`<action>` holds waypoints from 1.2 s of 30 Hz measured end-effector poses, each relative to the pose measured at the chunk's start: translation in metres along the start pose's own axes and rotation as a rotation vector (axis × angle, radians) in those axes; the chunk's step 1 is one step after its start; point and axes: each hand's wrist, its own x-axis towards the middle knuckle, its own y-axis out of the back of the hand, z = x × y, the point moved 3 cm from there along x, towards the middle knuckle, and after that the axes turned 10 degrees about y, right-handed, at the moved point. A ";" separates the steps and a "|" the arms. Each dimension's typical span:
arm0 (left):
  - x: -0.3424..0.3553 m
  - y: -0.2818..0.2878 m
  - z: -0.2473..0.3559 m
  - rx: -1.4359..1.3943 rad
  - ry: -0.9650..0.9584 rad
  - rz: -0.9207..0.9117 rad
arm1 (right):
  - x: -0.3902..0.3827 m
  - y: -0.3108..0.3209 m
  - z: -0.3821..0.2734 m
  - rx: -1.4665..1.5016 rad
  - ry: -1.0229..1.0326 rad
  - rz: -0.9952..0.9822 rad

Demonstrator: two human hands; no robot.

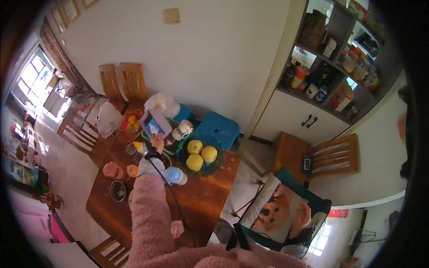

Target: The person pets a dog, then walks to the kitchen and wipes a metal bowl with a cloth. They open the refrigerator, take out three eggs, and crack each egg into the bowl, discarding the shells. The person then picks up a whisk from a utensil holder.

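A lavender box (159,115) with a blue-and-white packet (154,127) in it stands on the wooden tabletop (203,203), to the far left of the fruit bowl (216,167). My left hand (157,142) is at the box's near edge, left of the bowl, a black band (152,156) about the wrist; I cannot tell whether its fingers pinch the box or only rest against it. My right hand does not show, so I cannot tell its state.

Three yellow fruits (195,162) fill the dark glass bowl. A pale-topped jar (186,127) stands just beyond the bowl's left side, and a blue-lidded bottle (177,175) just beside its near left. Well left of the bowl, orange fruits (132,120) lie in a red basket (121,135); left and nearer me than the bowl are a pink container (113,169), an orange-topped jar (132,170) and a small round dish (118,190). A pink packet (177,228) lies nearer to me than the bowl.

Beyond the bowl, on its right, is a blue stool (219,128). Nearer me and to its right sits a folding chair (271,213) with a dog print; farther right of it, beyond a wooden chair (335,155), rises a stocked shelf unit (328,61).
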 end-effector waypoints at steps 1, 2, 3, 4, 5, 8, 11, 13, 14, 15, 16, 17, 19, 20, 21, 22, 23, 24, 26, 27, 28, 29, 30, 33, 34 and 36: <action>0.013 -0.006 -0.014 0.042 0.057 -0.019 | 0.003 -0.005 0.005 -0.028 -0.043 0.009; 0.023 -0.009 -0.027 0.087 0.113 -0.036 | 0.005 -0.010 0.009 -0.044 -0.072 0.011; 0.031 -0.011 -0.035 0.114 0.147 -0.023 | 0.007 -0.014 0.013 -0.051 -0.096 0.020; 0.035 -0.011 -0.042 0.138 0.250 0.059 | 0.008 -0.019 0.016 -0.068 -0.103 0.005; 0.038 -0.010 -0.044 0.108 0.206 0.068 | 0.011 -0.024 0.019 -0.079 -0.107 -0.004; 0.038 0.007 -0.040 -0.032 0.290 0.335 | 0.018 -0.036 0.023 -0.107 -0.108 -0.037; 0.039 0.035 -0.022 -0.103 0.298 0.428 | 0.026 -0.047 0.021 -0.148 -0.047 -0.066; 0.045 0.049 -0.001 0.035 0.245 0.351 | 0.031 -0.057 0.020 -0.129 -0.067 -0.077; 0.034 0.056 0.002 0.117 0.255 0.319 | 0.031 -0.060 0.019 -0.101 -0.124 -0.099; 0.023 0.062 0.009 0.156 0.143 0.256 | 0.032 -0.063 0.018 -0.060 -0.180 -0.107; 0.022 0.072 0.018 -0.008 0.091 0.365 | 0.034 -0.068 0.016 -0.067 -0.155 -0.127; 0.020 0.080 0.026 -0.175 0.013 0.473 | 0.035 -0.073 0.013 -0.073 -0.136 -0.129; 0.009 0.088 0.039 -0.188 -0.138 0.470 | 0.036 -0.074 0.006 -0.038 -0.115 -0.145; 0.004 0.093 0.046 -0.104 -0.203 0.481 | 0.037 -0.077 0.004 0.014 -0.110 -0.155; 0.002 0.096 0.054 -0.030 -0.224 0.479 | 0.036 -0.075 0.003 0.156 -0.179 -0.120; -0.004 0.101 0.060 -0.203 -0.285 0.463 | 0.034 -0.073 0.002 0.296 -0.248 -0.075; -0.006 0.102 0.068 -0.121 -0.278 0.438 | 0.032 -0.073 0.004 0.521 -0.393 0.002; -0.008 0.105 0.077 -0.050 -0.260 0.413 | 0.026 -0.066 0.001 0.596 -0.467 0.016; -0.023 0.111 0.095 -0.095 -0.267 0.421 | 0.018 -0.052 -0.006 0.325 -0.351 -0.120; -0.030 0.116 0.109 -0.067 -0.299 0.435 | 0.015 -0.042 -0.011 0.103 -0.227 -0.194; -0.041 0.116 0.123 -0.053 -0.345 0.440 | 0.008 -0.035 -0.013 0.115 -0.199 -0.162; -0.060 0.115 0.134 -0.044 -0.393 0.443 | -0.001 -0.026 -0.014 0.110 -0.153 -0.141; -0.077 0.115 0.145 0.005 -0.335 0.437 | -0.008 -0.013 -0.016 0.107 -0.102 -0.120; -0.150 0.117 0.193 -0.276 -0.462 0.395 | -0.045 0.037 -0.023 0.159 -0.043 -0.065; -0.183 0.115 0.210 -0.410 -0.540 0.406 | -0.061 0.056 -0.025 0.171 -0.077 -0.038; -0.256 0.101 0.243 -0.365 -0.615 0.284 | -0.094 0.099 -0.036 0.161 -0.098 -0.041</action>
